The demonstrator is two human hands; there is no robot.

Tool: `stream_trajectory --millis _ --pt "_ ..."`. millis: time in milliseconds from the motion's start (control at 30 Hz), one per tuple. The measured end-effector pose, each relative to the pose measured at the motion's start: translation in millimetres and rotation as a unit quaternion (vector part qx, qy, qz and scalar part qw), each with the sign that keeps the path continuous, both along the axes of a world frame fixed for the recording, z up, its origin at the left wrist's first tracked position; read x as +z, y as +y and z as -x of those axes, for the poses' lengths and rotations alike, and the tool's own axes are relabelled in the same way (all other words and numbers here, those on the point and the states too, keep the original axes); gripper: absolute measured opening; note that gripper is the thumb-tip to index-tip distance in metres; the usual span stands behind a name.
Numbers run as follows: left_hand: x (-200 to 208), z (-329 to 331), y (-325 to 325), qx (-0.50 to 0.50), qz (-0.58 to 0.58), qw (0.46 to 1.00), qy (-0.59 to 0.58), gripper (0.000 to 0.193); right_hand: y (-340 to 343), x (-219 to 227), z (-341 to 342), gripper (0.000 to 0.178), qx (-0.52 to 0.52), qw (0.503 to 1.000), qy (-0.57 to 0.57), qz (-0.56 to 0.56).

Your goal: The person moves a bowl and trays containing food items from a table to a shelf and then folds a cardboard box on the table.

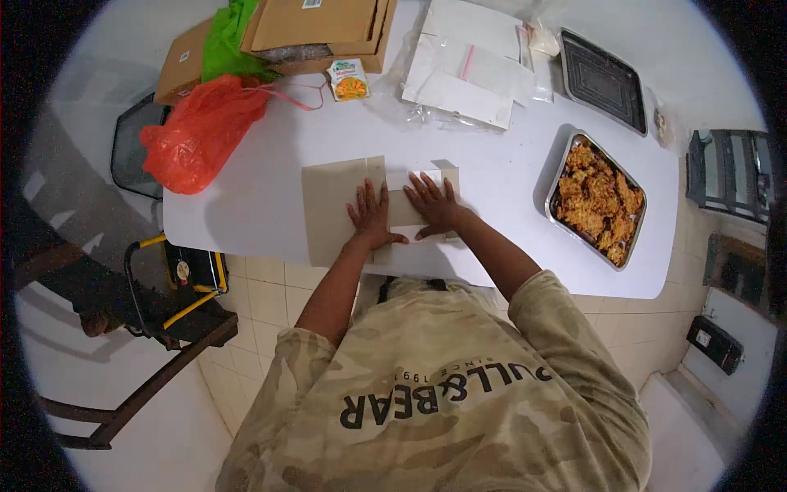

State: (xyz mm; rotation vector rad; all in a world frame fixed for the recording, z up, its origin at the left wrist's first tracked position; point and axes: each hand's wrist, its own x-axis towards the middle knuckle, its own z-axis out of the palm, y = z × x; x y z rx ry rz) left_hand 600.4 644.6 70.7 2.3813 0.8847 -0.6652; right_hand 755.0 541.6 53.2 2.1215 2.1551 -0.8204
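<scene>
A grey-brown sheet of cardboard [328,201], partly folded, lies at the near edge of the white table. White patches show on its right half, and raised flaps stand along its far and near sides. My left hand [371,215] presses on its middle with the fingers spread. Over the right half, my right hand [432,205] lies flat with its fingers apart, touching the board. Neither hand grips anything. What lies under the palms is hidden.
On the right stands a metal tray [596,201] of browned fried food, with a dark tray [602,80] behind it. White flat boxes [467,70] and plastic lie at the back. A red plastic bag [205,135], a small carton [349,80] and a cardboard box [316,29] occupy the left.
</scene>
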Motion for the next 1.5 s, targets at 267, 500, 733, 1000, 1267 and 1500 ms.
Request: stream_trajectory --millis 267,500,733,1000,1267,1500 --pt "5.3 -8.8 15.7 -0.007 0.032 0.999 0.037 0.118 9.1 -8.4 -1.3 0.113 0.006 0.998 0.008 -0.061" --pt "7.7 -17.4 19.7 -0.016 0.025 0.999 0.041 0.115 10.8 -13.1 -8.8 0.111 -0.001 0.996 -0.004 -0.091" --pt "5.4 -15.2 21.6 -0.025 0.041 0.996 0.070 0.113 12.2 -4.5 -6.1 0.110 -0.011 0.997 0.009 -0.081" --pt "0.4 -16.4 17.5 -0.016 0.046 0.997 0.061 0.113 8.6 -7.4 -7.8 0.111 -0.023 0.999 0.023 -0.040" --pt "8.9 -21.8 21.1 -0.022 0.045 0.997 0.064 0.114 10.6 -3.8 -9.5 0.113 -0.034 0.998 0.028 -0.041" --pt "6.9 -24.4 25.3 -0.021 0.055 0.997 0.053 0.114 13.7 0.7 -17.5 0.110 -0.032 0.998 0.036 -0.038"
